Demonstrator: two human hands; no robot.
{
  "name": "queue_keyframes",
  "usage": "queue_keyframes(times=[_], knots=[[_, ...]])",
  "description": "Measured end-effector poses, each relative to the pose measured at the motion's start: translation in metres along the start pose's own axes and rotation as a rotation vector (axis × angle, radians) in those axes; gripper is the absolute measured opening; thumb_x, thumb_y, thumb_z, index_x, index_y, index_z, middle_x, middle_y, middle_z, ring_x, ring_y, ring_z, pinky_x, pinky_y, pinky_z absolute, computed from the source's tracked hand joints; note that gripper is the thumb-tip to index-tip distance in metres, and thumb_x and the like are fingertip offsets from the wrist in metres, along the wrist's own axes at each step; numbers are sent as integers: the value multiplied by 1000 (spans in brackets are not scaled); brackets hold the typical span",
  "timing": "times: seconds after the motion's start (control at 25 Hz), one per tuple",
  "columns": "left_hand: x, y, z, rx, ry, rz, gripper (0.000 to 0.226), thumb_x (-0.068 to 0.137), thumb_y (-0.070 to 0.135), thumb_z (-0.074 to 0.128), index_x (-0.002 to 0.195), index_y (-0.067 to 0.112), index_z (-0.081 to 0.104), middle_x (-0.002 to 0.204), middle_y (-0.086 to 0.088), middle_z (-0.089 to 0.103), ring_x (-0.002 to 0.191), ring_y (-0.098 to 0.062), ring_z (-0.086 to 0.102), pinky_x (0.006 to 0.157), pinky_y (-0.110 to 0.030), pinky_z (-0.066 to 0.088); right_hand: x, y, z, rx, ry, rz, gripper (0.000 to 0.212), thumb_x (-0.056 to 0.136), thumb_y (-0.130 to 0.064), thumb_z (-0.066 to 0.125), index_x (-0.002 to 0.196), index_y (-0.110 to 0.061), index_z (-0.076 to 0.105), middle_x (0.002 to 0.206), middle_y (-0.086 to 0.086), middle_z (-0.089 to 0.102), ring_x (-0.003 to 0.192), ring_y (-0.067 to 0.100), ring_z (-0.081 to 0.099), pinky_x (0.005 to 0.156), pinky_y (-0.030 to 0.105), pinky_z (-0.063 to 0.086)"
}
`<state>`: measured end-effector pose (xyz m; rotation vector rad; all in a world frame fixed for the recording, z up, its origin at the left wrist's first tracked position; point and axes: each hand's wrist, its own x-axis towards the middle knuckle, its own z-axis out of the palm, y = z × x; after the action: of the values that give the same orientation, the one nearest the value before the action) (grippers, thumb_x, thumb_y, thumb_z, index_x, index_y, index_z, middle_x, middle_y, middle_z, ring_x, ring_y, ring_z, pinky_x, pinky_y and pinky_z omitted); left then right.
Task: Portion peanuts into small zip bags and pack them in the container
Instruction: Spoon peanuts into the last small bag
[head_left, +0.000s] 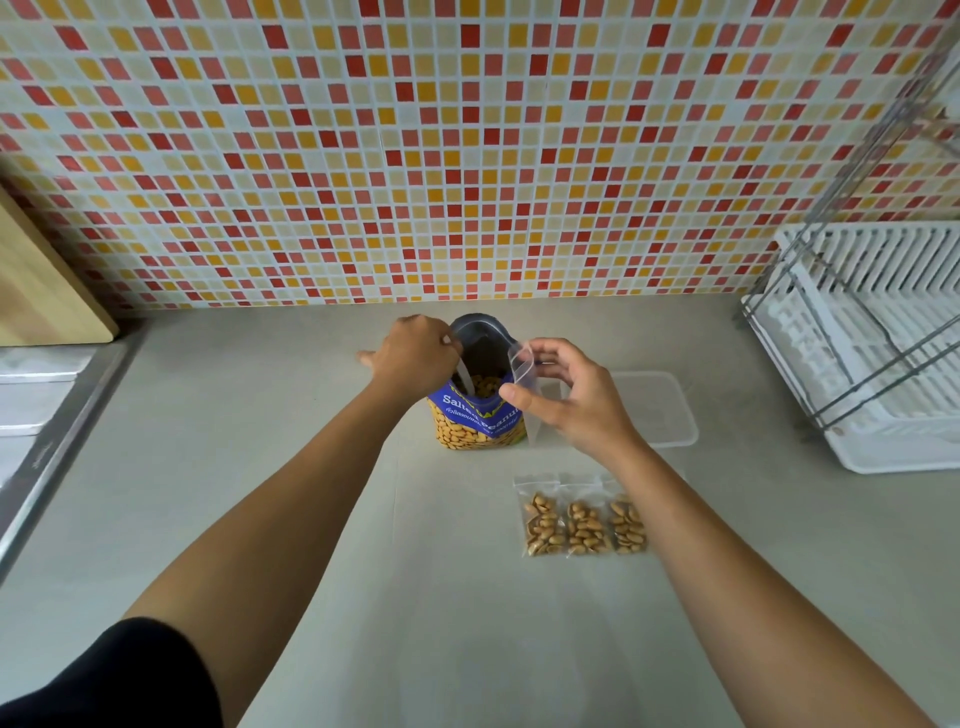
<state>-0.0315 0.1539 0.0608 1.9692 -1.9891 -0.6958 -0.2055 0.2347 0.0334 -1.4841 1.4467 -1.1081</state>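
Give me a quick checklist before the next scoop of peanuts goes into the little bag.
1. Peanut bag upright and open: ok.
2. Left hand holding the scoop inside it: ok.
3. Scoop loaded: cannot tell.
4. Right hand holding an empty zip bag: ok.
5. Zip bag mouth open: cannot tell.
6. Container lid off, ready for the three filled bags on the counter: ok.

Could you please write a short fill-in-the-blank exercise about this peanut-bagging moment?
1. ____ filled small zip bags lie in a row on the grey counter.
2. The left hand dips a white scoop into the open blue ____ bag.
3. The right hand holds an ____ clear zip bag.
4. The clear plastic container holds ____ bags.

Missing words: three; peanut; empty; no
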Motion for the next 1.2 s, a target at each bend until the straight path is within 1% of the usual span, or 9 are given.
queue_keyframes(times=[0.16, 0.48, 0.6, 0.68, 0.84, 0.92, 1.0, 1.08, 1.2], knots=[[-3, -2, -1, -216, -29, -12, 23, 93, 23, 51, 104, 9, 66, 99, -10, 66, 88, -22, 58, 76, -33, 50, 0, -1, -2, -10, -14, 1, 52, 70, -37, 78, 115, -22, 55, 112, -10, 63, 101, 3, 61, 84, 22, 53], [-6, -5, -1, -403, -2, -19, 21, 95, 30, 50, 98, 13, 62, 91, -8, 64, 88, -22, 59, 74, -34, 52, -1, -1, -3, -34, -16, -2, 54, 70, -36, 78, 117, -20, 55, 113, -10, 63, 102, 3, 60, 82, 19, 52], [-8, -3, 1, -145, 179, 63, 21, 94, 34, 47, 99, 21, 63, 107, -5, 65, 112, -25, 52, 98, -58, 39, -2, -1, -4, -57, -16, -1, 55, 70, -38, 78, 117, -21, 54, 114, -10, 63, 104, 4, 60, 82, 19, 52], [-12, 1, 4, 111, 250, 134, 26, 95, 33, 45, 110, 21, 63, 119, -3, 60, 132, -20, 36, 106, -63, 23, -2, 0, -4, -61, -10, -2, 56, 70, -39, 78, 117, -21, 55, 114, -9, 63, 105, 5, 59, 83, 20, 52], [-10, 8, 19, 362, -55, 154, 27, 95, 32, 44, 112, 24, 63, 124, 1, 57, 139, -18, 27, 104, -71, 16, -4, -1, -4, -69, -31, 4, 58, 68, -39, 79, 118, -22, 54, 116, -8, 63, 105, 6, 59, 87, 21, 50], [2, 5, 18, 215, -76, 109, 25, 93, 32, 46, 104, 24, 67, 112, -2, 59, 124, -23, 44, 101, -67, 28, -3, -1, -5, -79, -38, 11, 59, 68, -38, 79, 119, -22, 53, 117, -9, 61, 106, 4, 58, 87, 19, 49], [6, 0, 10, -121, -34, 45, 23, 92, 29, 49, 99, 19, 68, 96, -3, 61, 97, -23, 57, 87, -45, 47, -3, -2, -7, -82, -37, 11, 59, 68, -38, 79, 119, -21, 53, 116, -10, 61, 106, 3, 58, 86, 17, 48], [5, -3, 2, -374, -52, -24, 21, 93, 25, 52, 98, 12, 67, 81, 0, 61, 77, -14, 56, 66, -25, 48, -3, -2, -9, -88, -39, 7, 60, 67, -37, 79, 119, -20, 54, 116, -9, 62, 105, 3, 58, 85, 16, 48], [2, -10, -4, -518, -33, -40, 19, 93, 22, 53, 97, 8, 65, 84, -3, 63, 80, -15, 59, 65, -22, 46, -1, -2, -9, -89, -50, 3, 61, 67, -37, 79, 120, -19, 54, 117, -7, 62, 105, 5, 59, 85, 17, 49]])
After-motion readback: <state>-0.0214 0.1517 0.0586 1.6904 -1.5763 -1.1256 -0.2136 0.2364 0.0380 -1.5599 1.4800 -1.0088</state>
